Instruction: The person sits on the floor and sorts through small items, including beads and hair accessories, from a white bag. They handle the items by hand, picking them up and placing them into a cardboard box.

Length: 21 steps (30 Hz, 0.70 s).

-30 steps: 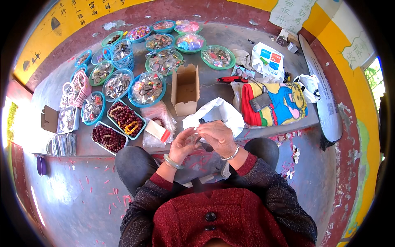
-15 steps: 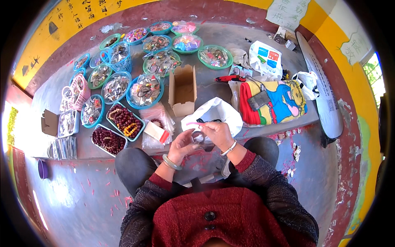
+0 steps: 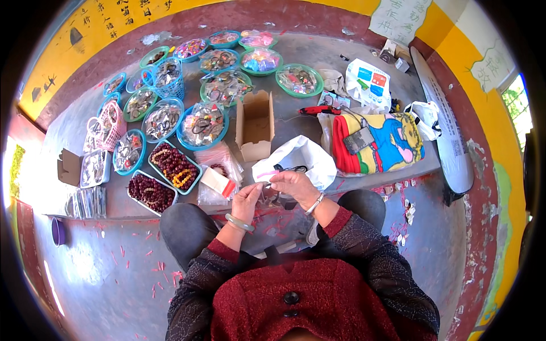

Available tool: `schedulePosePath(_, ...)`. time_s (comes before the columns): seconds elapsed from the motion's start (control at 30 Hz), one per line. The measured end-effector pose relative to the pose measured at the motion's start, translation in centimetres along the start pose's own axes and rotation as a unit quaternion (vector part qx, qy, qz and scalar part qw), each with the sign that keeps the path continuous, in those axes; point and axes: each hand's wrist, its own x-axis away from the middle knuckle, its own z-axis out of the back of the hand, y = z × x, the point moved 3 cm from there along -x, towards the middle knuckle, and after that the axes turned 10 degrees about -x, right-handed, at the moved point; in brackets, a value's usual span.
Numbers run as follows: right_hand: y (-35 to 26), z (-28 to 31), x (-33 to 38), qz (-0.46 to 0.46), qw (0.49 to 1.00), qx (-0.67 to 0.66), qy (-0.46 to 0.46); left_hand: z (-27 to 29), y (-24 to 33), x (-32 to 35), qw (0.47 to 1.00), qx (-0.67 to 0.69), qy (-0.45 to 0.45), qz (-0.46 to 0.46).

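Note:
My left hand [image 3: 246,203], with a pale bangle at the wrist, is closed in a pinch. Its fingertips meet those of my right hand [image 3: 296,186], also pinching, over a small dark band [image 3: 268,186]. Fingers cover most of the band, so its full shape is hidden. A pale pink strip [image 3: 265,175] shows just beyond the fingertips; whether I hold it is unclear. Right behind my hands, a white plastic bag [image 3: 315,162] gapes, with a black cord-like thing [image 3: 296,168] at its mouth.
Left of the bag stand an open cardboard box [image 3: 254,128], clear plastic sleeves [image 3: 213,156] and trays of dark beads [image 3: 151,193]. Several baskets of packaged trinkets [image 3: 203,125] fill the back left. A folded colourful towel [image 3: 378,142] lies to the right, beside a red-handled tool [image 3: 318,109].
My left hand has closed from a looser hold around a dark ring into a fingertip pinch. My right fingers have come down to meet it, and the pink strip shows less.

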Motion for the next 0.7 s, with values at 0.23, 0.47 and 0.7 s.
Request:
schedulePosePath(0.23,0.2,0.6,0.1,0.009,0.998,0.059,0.029,0.0,0.8,0.4,0.993,0.116,-0.002,0.021)
schedulePosePath(0.47,1.3,0.6,-0.5,0.057,0.997,0.029,0.033,-0.1,1.3,0.3,0.975,0.217,-0.026,0.044)
schedulePosePath(0.7,1.4,0.8,-0.4,0.078,0.990,0.118,0.028,0.1,1.3,0.3,0.969,0.243,-0.021,0.050)
